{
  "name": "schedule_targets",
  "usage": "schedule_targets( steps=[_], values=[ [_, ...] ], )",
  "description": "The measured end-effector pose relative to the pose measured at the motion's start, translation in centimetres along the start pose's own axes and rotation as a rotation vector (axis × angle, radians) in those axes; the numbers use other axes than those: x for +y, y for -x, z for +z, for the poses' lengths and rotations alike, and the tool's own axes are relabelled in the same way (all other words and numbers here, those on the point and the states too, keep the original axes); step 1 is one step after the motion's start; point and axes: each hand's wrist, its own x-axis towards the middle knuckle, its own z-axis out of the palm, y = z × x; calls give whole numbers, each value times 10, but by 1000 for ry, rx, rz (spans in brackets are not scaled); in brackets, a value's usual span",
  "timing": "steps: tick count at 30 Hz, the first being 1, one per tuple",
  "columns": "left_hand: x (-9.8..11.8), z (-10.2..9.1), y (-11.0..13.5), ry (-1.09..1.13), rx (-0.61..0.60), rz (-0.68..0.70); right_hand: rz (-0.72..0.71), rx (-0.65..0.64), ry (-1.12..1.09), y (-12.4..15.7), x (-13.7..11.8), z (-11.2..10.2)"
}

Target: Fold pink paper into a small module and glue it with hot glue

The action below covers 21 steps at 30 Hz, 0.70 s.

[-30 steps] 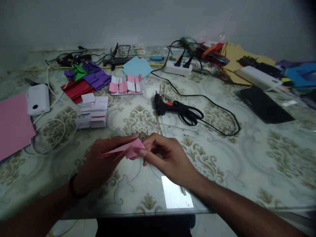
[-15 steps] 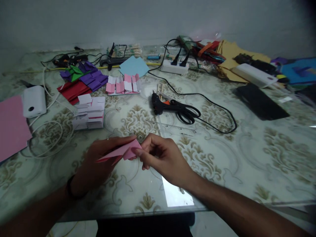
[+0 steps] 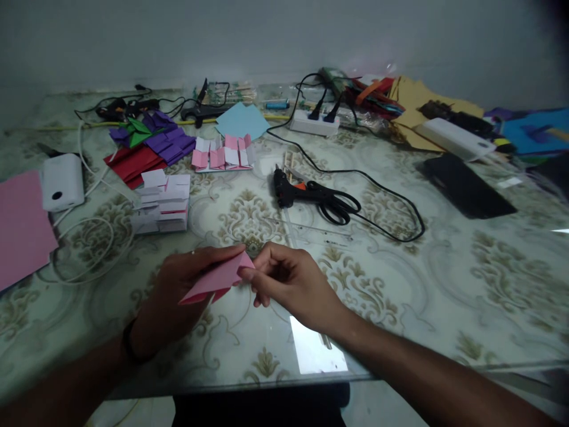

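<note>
A folded piece of pink paper (image 3: 217, 274) is held between both hands above the near middle of the patterned table (image 3: 240, 350). My left hand (image 3: 180, 281) is closed around its left side, with the fingers stretched along the far edge. At the right end, the thumb and fingers of my right hand (image 3: 288, 279) pinch a corner. Parts of the left fingers are hidden beneath the paper. Beyond my left hand lies a stack of white and pink folded paper pieces (image 3: 162, 201); a row of similar pink and white pieces (image 3: 224, 152) lies farther back.
A black glue gun (image 3: 284, 187) and scissors (image 3: 335, 201) lie past my right hand, near a clear ruler (image 3: 311, 230). A looping black cord leads to a power strip (image 3: 315, 123). Pink sheets (image 3: 24, 228) and a white device (image 3: 63, 182) sit left, a black phone-like slab (image 3: 469, 185) right.
The pink paper has been turned in my hands: its upper face now shows broader and the flap by my right thumb is folded under. Both hands stay in nearly the same place.
</note>
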Motion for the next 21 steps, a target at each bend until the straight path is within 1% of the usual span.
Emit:
schedule_targets(
  steps=[3,6,8,12,14,16,18,21],
  values=[
    [0,-1,0,-28,33,0,6,-16,-35,0,-1,0],
    [2,-3,-1,-27,12,78,20,-35,-74,-1,-1,0],
    [3,-3,-1,-37,1,95,45,-55,-108,-2,1,-1],
    [4,0,-2,-90,47,-17,64,-67,-139,-3,2,-1],
    [5,0,-2,-121,53,-78,61,-73,-143,-3,2,-1],
    [5,1,-2,-186,48,-109,57,-79,-141,-3,2,-1],
    [6,2,-2,-258,29,-98,53,-73,-130,-3,2,-1],
    [7,3,-1,-268,-27,-41,44,-62,-124,-3,2,-3]
  ],
)
